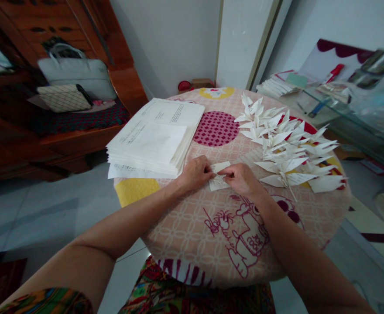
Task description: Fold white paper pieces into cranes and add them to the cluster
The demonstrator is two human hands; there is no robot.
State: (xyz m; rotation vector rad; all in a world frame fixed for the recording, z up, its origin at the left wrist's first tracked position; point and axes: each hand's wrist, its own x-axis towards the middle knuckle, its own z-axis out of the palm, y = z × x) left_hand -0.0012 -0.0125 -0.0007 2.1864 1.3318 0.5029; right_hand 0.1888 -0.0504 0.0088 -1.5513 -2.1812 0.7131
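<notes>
Between my two hands lies a small piece of printed paper (218, 183), partly folded, on the cloth-covered round table (192, 226). My left hand (197, 171) has its fingers closed on the paper's left side. From the right, my right hand (241, 178) pinches the paper with thumb and forefinger. My fingers cover the middle of the paper, so its exact folds are hidden. Right of my right hand, several folded paper cranes (286, 152) with pointed wings stand packed together. Beyond my left hand is a thick stack of printed sheets (146, 135), with a smaller blank sheet (161, 141) on top.
At the right, a glass-topped table (349, 113) holds papers (279, 85), a red marker (335, 72) and plastic bags. A wooden bench (126, 83) at the left carries a pale handbag (77, 74) and a checked pouch (64, 98). A white wall stands behind.
</notes>
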